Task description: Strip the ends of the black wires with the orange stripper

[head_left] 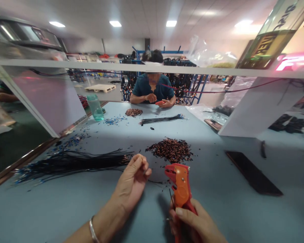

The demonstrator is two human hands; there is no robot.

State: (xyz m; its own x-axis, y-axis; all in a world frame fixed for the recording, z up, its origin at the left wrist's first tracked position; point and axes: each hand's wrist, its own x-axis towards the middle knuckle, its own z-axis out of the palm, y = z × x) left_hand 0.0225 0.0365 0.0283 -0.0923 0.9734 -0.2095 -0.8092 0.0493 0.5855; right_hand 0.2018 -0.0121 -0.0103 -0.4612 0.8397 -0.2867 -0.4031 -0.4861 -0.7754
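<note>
My right hand [196, 222] grips the handles of a red and orange wire stripper [179, 185], whose head points up and away from me. My left hand [133, 180] is closed in a pinch, thumb against fingertips, just left of the stripper's jaws; what it pinches is too small to make out. A bundle of thin black wires with blue ends [71, 162] lies to the left of that hand. A heap of small copper-coloured cut pieces [171, 149] sits just beyond the stripper.
Across the blue table [218, 175] a person in a dark shirt [153, 88] works with another red tool, a second wire bundle [162, 119] and heap [133, 112] before them. A green bottle [95, 107], a phone [253, 172] and white shelf brackets [258, 106] stand around.
</note>
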